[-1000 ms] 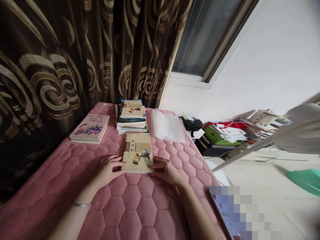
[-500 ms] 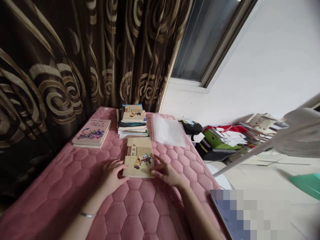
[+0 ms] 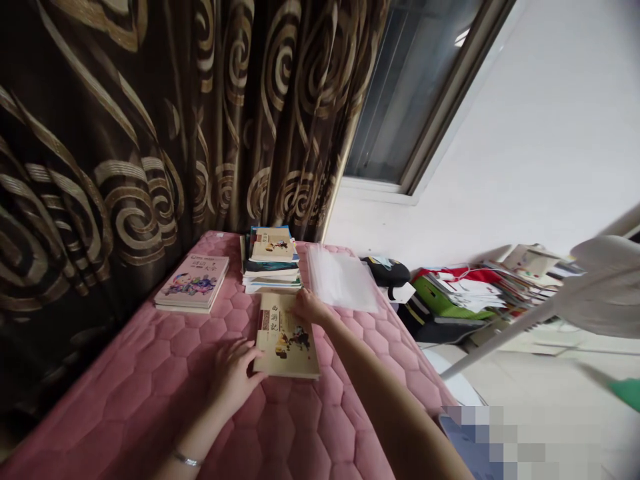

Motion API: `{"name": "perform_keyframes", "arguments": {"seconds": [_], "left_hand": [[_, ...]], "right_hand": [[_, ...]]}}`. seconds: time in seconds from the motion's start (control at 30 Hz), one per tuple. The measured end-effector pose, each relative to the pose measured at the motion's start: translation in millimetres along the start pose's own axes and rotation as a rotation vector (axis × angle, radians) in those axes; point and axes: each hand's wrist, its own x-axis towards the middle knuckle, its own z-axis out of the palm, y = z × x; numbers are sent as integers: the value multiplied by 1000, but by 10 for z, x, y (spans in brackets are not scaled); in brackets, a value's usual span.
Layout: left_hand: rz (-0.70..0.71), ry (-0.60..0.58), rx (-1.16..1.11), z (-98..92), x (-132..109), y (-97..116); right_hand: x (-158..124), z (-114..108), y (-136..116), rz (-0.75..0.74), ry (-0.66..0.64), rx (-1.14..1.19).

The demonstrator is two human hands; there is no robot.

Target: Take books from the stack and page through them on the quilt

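Observation:
A cream book [image 3: 286,343] with a painted cover lies flat on the pink quilted mattress [image 3: 200,353]. My left hand [image 3: 239,373] rests at its lower left edge, fingers apart, with fingertips and thumb touching the side. At the upper right corner, my right hand [image 3: 309,308] has its fingers curled in and closed on the book; the fingertips are partly hidden. Just beyond lies a stack of books [image 3: 270,270], topped by a similar cream book [image 3: 273,245]. A pile of pink-covered books [image 3: 193,283] sits to the left.
Clear plastic sleeves [image 3: 343,277] lie right of the stack. Dark patterned curtains [image 3: 210,133] hang along the far left side. Bags and papers [image 3: 450,287] are heaped beyond the mattress's right edge, near a fan [image 3: 600,287]. A blue-grey object [image 3: 465,440] at lower right is partly pixelated.
My right hand has moved from the book's lower right edge up to its upper right corner, its fingers curling in. My left hand stays at the left edge. The view has shifted slightly.

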Motion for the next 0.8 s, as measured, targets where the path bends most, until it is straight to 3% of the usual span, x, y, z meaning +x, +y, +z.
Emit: {"name": "perform_keyframes", "arguments": {"seconds": [0.2,0.8], "left_hand": [[-36,-49,-25,-21,0,17],[-8,-103,-10,-81,-20,51]], "right_hand": [[136,15,37,78,-71,-31],[127,-26,-32,126,-126,-96]]}}
